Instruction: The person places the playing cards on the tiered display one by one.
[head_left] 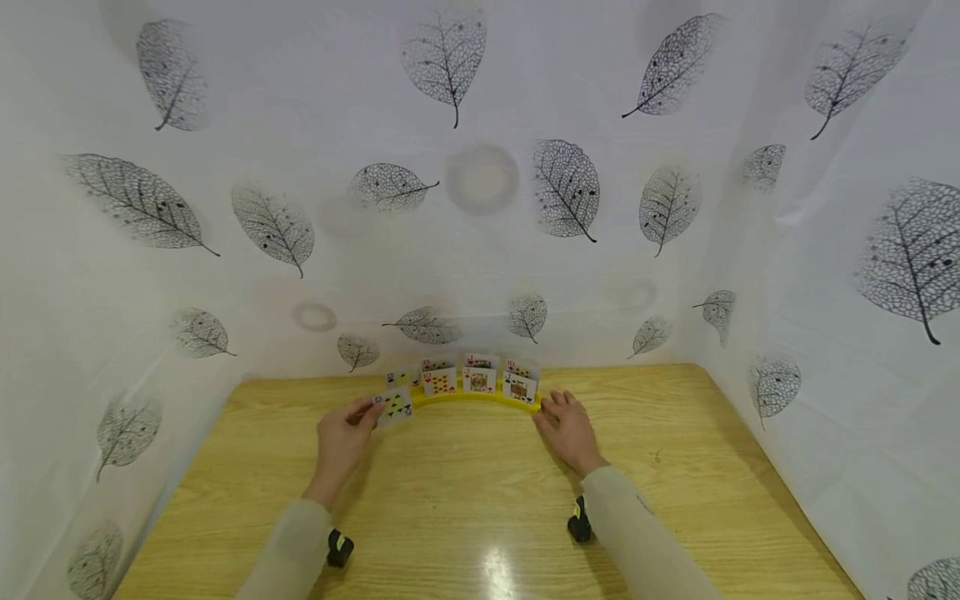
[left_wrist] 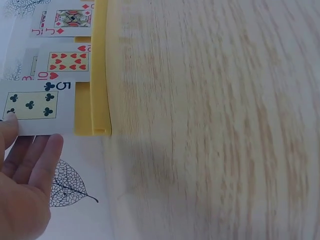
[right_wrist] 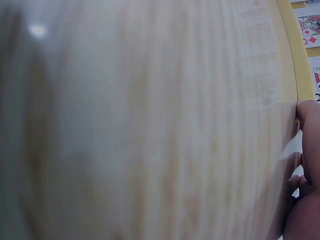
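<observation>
My left hand [head_left: 347, 429] pinches a five of clubs [left_wrist: 37, 106] between thumb and fingers. In the left wrist view, the card overlaps the left end of a yellow curved card holder [left_wrist: 100, 60]. Beside it in the holder's front row stand a ten of hearts [head_left: 440, 382], a jack of diamonds [head_left: 479, 381] and a black jack [head_left: 519, 388]. Behind these, several more cards stand in a back row, partly hidden. At the holder's right end lies my right hand [head_left: 572, 429], its thumb [right_wrist: 307, 112] touching that end and its fingers loosely extended.
The wooden table [head_left: 465, 492] carries the holder near its back edge. A white curtain [head_left: 480, 267] printed with leaves hangs close behind and along both sides. Black wrist devices [head_left: 340, 548] sit at both sleeves.
</observation>
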